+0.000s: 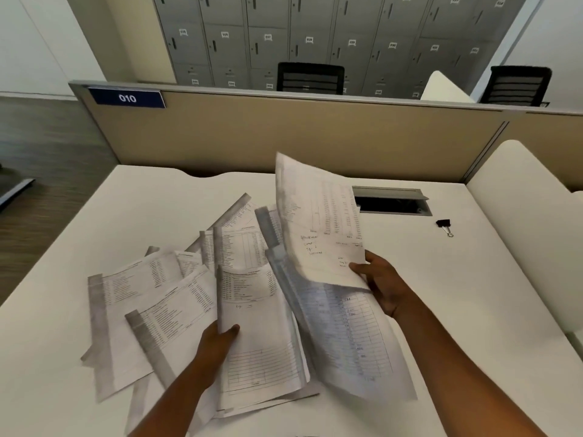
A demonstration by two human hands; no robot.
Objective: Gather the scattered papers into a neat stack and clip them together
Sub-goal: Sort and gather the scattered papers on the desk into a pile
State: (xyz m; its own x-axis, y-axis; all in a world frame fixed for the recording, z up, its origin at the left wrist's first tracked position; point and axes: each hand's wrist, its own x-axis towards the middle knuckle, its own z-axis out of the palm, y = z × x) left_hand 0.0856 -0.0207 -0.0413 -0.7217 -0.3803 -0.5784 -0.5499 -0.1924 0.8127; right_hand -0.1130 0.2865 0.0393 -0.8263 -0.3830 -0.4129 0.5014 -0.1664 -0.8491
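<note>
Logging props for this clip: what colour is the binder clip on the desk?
Black, with silver wire handles; the binder clip shows in the head view.

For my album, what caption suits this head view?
Right hand lifts a sheet, left hand holds loose papers; binder clip waits.

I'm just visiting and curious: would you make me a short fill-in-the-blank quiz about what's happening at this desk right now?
1. The right hand lifts a printed sheet by its ____ edge.
2. The left hand pinches another sheet in the scattered papers with its ____ on top.
3. The black binder clip lies on the desk, to the ____ of the papers.
4. The blue sign on the partition reads ____.

Missing words: lower; thumb; right; 010
</note>
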